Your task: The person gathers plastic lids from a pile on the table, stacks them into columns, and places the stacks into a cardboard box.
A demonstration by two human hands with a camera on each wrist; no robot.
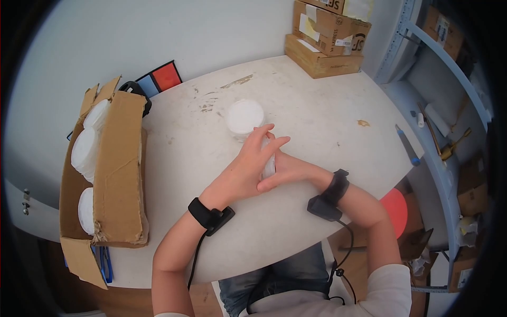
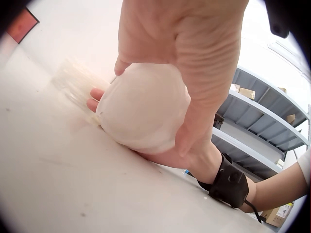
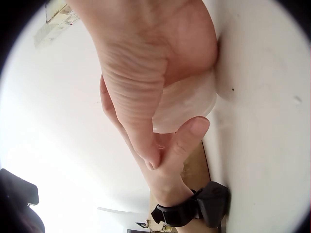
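Both hands hold a round, translucent white plastic tub (image 1: 270, 165) between them, tipped on its side close over the table. My left hand (image 1: 237, 170) curves over it from the left, thumb low and fingers at the top. From the right, my right hand (image 1: 291, 170) cups the other side, its thumb near the left thumb. In the left wrist view the pale round face of the tub (image 2: 143, 107) shows between the hands; the right wrist view shows part of its side (image 3: 187, 104). Just beyond the fingers stands a stack of similar round plastic pieces (image 1: 244, 116), white on top.
At the left, an opened cardboard box (image 1: 120, 174) holds several round white pieces. Closed cartons (image 1: 330, 37) are piled at the back right. A blue-handled knife (image 1: 407, 145) lies near the right table edge, beside a metal shelf (image 1: 443, 58). Black bands with cables circle both wrists.
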